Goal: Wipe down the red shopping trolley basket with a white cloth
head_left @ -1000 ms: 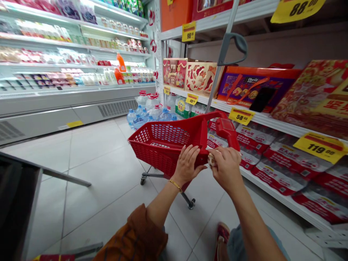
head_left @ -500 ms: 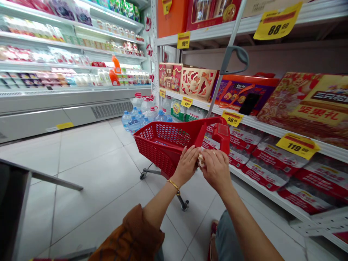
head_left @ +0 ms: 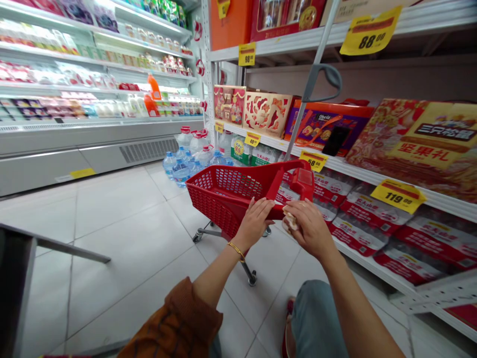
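A red shopping trolley (head_left: 227,196) stands on the tiled floor in front of me, its grey pull handle (head_left: 322,79) rising up to the right. My left hand (head_left: 256,223) rests on the trolley's near rim, a gold bracelet on its wrist. Beside it, my right hand (head_left: 311,228) is closed around a small crumpled pale item (head_left: 290,220), just below the red handle block. What the pale item is cannot be made out.
Shelves on the right carry red gift boxes (head_left: 266,112), packs of bottled water (head_left: 357,233) and yellow price tags (head_left: 398,195). Large water bottles (head_left: 186,159) stand on the floor ahead. A chilled display case (head_left: 74,99) runs along the left. A dark panel edge (head_left: 18,278) is near left.
My hands met over the pale item, then drew apart; the left hand now lies on the trolley rim. The view has shifted slightly, with my knee now showing at the bottom.
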Action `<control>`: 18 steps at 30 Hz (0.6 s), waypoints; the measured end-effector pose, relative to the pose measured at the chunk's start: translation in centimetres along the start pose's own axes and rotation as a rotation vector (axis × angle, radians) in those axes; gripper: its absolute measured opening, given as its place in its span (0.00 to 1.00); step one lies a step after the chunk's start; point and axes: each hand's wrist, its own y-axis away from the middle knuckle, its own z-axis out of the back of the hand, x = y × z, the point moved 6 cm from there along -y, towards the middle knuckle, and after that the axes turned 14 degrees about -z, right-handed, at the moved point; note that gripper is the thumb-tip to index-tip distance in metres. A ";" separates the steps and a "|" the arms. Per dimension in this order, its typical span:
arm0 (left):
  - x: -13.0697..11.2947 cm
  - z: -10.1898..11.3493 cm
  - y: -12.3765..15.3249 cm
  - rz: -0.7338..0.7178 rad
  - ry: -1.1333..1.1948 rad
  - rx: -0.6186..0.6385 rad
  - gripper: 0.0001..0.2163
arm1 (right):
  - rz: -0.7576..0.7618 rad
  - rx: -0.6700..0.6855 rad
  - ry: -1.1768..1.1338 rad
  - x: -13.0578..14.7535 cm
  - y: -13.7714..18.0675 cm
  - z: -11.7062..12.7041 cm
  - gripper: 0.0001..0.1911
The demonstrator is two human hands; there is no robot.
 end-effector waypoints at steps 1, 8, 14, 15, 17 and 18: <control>0.0 0.1 0.0 0.000 0.003 -0.002 0.25 | -0.002 0.007 -0.019 -0.2 0.0 0.1 0.16; -0.2 0.5 0.0 0.009 0.035 0.016 0.25 | -0.085 0.008 -0.206 -2.1 -0.1 0.7 0.14; -0.3 0.7 0.3 0.026 0.050 -0.002 0.25 | -0.208 -0.128 -0.361 -2.8 0.2 0.2 0.12; -0.4 0.9 0.3 0.036 0.045 -0.014 0.24 | -0.222 -0.161 -0.369 -2.6 0.2 0.1 0.12; -0.6 1.2 0.3 0.061 0.021 -0.044 0.22 | -0.230 -0.207 -0.363 -2.0 0.2 -0.2 0.11; -0.8 1.4 0.1 0.069 0.004 -0.059 0.22 | -0.231 -0.222 -0.353 -1.6 0.2 -0.3 0.11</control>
